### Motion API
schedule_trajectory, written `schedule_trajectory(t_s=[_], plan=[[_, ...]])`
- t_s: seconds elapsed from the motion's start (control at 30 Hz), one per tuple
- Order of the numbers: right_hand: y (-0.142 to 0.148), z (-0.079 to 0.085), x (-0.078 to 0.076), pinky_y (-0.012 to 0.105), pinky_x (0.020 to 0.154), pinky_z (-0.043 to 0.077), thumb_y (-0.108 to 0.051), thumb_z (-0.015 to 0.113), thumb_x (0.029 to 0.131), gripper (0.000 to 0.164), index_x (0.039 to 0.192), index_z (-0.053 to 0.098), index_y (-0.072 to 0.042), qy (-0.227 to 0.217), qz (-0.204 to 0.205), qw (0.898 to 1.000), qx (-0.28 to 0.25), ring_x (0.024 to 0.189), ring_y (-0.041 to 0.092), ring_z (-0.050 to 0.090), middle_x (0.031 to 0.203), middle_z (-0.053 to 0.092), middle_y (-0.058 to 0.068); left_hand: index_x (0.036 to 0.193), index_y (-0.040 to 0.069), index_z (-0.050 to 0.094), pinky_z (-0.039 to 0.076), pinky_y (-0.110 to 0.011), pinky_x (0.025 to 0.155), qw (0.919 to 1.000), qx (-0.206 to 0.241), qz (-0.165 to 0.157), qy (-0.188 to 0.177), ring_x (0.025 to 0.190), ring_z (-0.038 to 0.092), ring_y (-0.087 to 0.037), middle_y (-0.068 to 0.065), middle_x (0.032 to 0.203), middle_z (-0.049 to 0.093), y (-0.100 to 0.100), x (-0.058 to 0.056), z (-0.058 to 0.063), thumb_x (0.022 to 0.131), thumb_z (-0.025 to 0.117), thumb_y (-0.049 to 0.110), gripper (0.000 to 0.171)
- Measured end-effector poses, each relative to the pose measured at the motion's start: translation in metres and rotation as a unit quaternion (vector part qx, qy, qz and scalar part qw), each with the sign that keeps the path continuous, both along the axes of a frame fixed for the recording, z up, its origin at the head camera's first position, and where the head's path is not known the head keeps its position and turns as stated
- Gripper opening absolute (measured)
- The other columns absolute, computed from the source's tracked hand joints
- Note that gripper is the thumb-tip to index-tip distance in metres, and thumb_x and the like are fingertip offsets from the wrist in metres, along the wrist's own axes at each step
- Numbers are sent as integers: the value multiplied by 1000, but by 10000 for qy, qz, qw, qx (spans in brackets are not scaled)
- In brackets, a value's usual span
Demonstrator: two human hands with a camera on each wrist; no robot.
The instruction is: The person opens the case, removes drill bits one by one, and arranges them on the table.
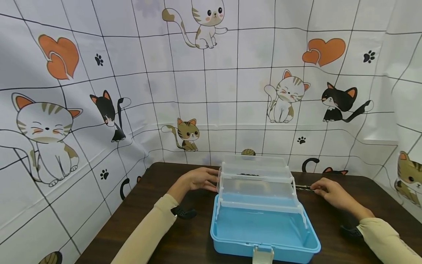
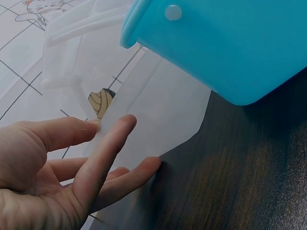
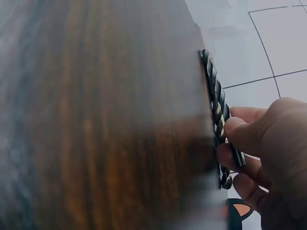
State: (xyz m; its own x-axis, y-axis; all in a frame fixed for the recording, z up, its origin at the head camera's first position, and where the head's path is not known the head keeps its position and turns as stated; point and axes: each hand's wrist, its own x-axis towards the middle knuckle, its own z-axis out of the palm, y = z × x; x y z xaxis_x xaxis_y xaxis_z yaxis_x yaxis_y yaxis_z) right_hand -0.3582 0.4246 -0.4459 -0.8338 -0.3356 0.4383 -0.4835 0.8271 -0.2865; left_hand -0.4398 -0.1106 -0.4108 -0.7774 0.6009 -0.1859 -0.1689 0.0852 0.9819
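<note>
A light blue storage box (image 1: 263,253) stands with its translucent lid (image 1: 254,161) raised and clear trays (image 1: 257,187) folded up at the back. My left hand (image 1: 202,178) is at the left side of the raised lid, fingers relaxed and fairly straight. In the left wrist view, its thumb and fingertips are close to or touching the clear plastic (image 2: 158,105); exact contact is hard to tell. To the right of the box, my right hand (image 1: 333,192) pinches dark twist drill bits (image 3: 218,103) between thumb and fingers, just above the table's far edge.
The dark wooden table (image 1: 158,242) ends at a wall sheet (image 1: 221,106) with cat prints. A white latch (image 1: 262,255) hangs at the box's front. Small dark marks or pieces (image 1: 249,175) show through the clear plastic; their kind is unclear. Each wrist wears a black strap.
</note>
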Motion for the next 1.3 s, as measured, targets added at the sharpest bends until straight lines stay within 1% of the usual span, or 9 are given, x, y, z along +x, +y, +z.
schedule_trajectory(t_s=[0.17,0.3,0.43,0.6,0.77,0.87,1.03,1.1,1.3], plan=[[-2,-1,3,34,66,52,6,78,84,20,99,75,-7,217,102,9997,35,80,13,55,91,59,-4,148,-2,47,59,-47,91,10000,35,-21,-31,106,68,-41,-22,128,61,0,2,1,97,69,3,56],[-1,-2,4,36,67,53,4,81,83,21,98,75,-9,308,125,9994,99,80,11,55,91,61,-6,149,-3,46,59,-47,90,10000,41,-64,-11,106,68,-41,-23,128,61,1,3,3,97,68,2,56],[0,-4,5,38,69,54,4,81,82,21,98,75,-8,357,78,9993,122,81,13,57,91,64,-6,149,-3,46,59,-47,90,10000,41,-85,-8,106,68,-41,-23,127,61,1,2,3,98,67,2,56],[0,-7,4,43,71,55,4,80,83,21,99,76,-9,220,-28,9997,106,83,17,60,94,66,-3,149,-3,45,59,-47,90,9999,34,-72,-71,106,68,-41,-22,128,62,0,3,1,97,68,2,57],[1,-9,3,52,78,54,1,78,86,19,102,75,-8,-150,-202,9997,-31,88,21,61,99,68,1,149,-2,46,59,-47,89,10000,37,-25,-73,106,68,-42,-22,127,62,-1,4,-2,96,70,3,58],[1,-8,5,53,78,54,-5,78,89,17,106,75,-7,-284,-289,9991,-93,89,22,61,101,68,3,149,-3,46,59,-47,90,10000,36,-47,-78,106,68,-42,-22,127,62,-2,4,-2,97,70,3,58],[-2,1,10,52,79,54,-20,77,94,23,112,74,-7,-375,-348,9985,-218,91,22,60,102,67,3,149,-3,46,59,-47,90,9999,35,-99,-68,106,68,-42,-23,127,62,-1,4,1,97,68,3,56],[-3,7,12,48,79,55,-26,76,95,25,113,73,-7,-438,-379,9979,-291,92,21,60,102,67,2,148,-3,47,59,-47,90,10000,17,-72,-66,106,68,-42,-23,127,62,-1,3,3,98,67,2,55],[-8,26,17,50,76,58,-33,70,99,33,117,72,-6,-537,-458,9966,-423,99,33,63,108,67,8,149,-2,47,59,-46,89,10000,-6,-24,-62,105,68,-42,-23,127,62,-1,2,2,99,65,1,53]])
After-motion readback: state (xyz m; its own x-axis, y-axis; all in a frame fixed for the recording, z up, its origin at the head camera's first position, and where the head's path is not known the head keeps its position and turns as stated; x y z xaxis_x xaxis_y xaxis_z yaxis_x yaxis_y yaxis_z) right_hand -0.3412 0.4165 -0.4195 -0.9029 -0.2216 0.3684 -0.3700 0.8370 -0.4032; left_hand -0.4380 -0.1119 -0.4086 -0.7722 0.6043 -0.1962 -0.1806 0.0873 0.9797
